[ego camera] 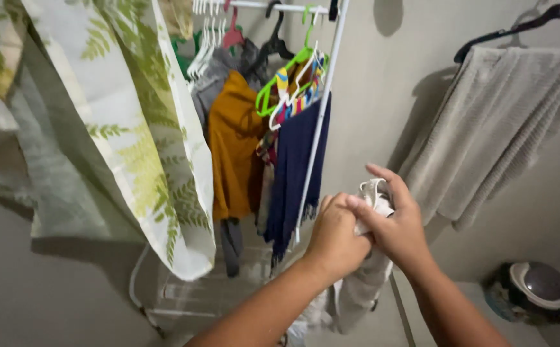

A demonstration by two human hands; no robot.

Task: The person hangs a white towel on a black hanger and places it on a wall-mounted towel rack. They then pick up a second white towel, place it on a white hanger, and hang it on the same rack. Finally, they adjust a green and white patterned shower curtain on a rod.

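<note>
Hands: the left hand (335, 232) and the right hand (392, 222) met in front of the chest, both closed on the same pale grey cloth (363, 283), knuckles touching.
Left hand: curled into a fist around the cloth's upper part, apparently to bunch it so it would not slip.
Right hand: wrapped over the top, thumb lifted and fingers pinching a light folded edge (375, 193) that stuck up above the grip (which part of the garment that was could not be told).
Cloth: the rest hung limp below both hands, just in front of the white clothes rack (322, 122), held clear of the floor.
Rack: its rail carried white, green and dark hangers (286, 77); a mustard garment (232, 144) and a navy one (296, 173) hung from it side by side, draped to air.
Towel: a beige towel (492, 128) hung over a dark hanger (537, 22) on the wall to the right, well apart from the hands.
Curtain: a leaf-print curtain (138, 135) hung at the left, partly covering the rack.
Corner: a round lidded container (531, 292) sat low at the right, near the wall.
</note>
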